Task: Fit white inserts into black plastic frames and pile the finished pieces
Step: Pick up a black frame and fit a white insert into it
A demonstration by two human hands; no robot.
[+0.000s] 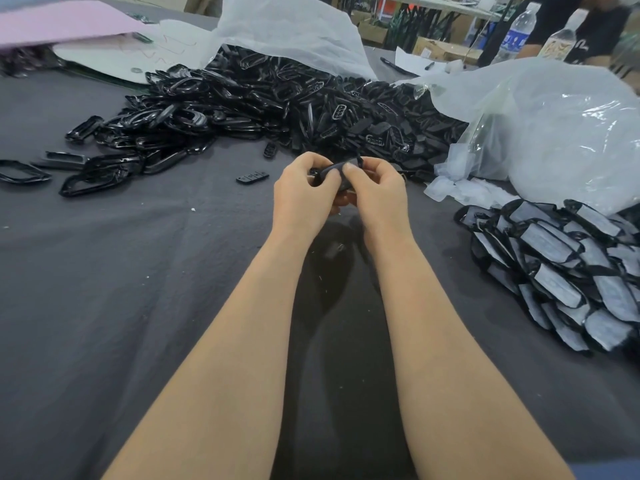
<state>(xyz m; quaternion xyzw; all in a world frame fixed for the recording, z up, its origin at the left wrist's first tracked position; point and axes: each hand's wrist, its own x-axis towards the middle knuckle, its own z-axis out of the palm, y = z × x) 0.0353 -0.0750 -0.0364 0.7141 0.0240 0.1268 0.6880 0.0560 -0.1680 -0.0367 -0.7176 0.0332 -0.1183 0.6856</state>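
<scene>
Both hands meet above the table [104, 289], closed on one black frame [337, 174] held between them. The left hand [301, 195] grips the frame's left end, fingers curled round it; the right hand [375, 192] pinches its right end, thumb pressed on top. The frame's long axis runs left to right across the body, from one hand to the other, its broad face tilted up toward the camera. Whether a white insert sits in it yet cannot be told; the fingers cover most of it.

The pile of finished pieces [561, 268], frames with pale inserts, lies to the right of the right hand and nearer the body, so that hand is the closer one for setting a piece down. The heap of bare frames [263, 102] lies just beyond both hands, spreading left. The bag of inserts [554, 133] sits beyond and right of the right hand.
</scene>
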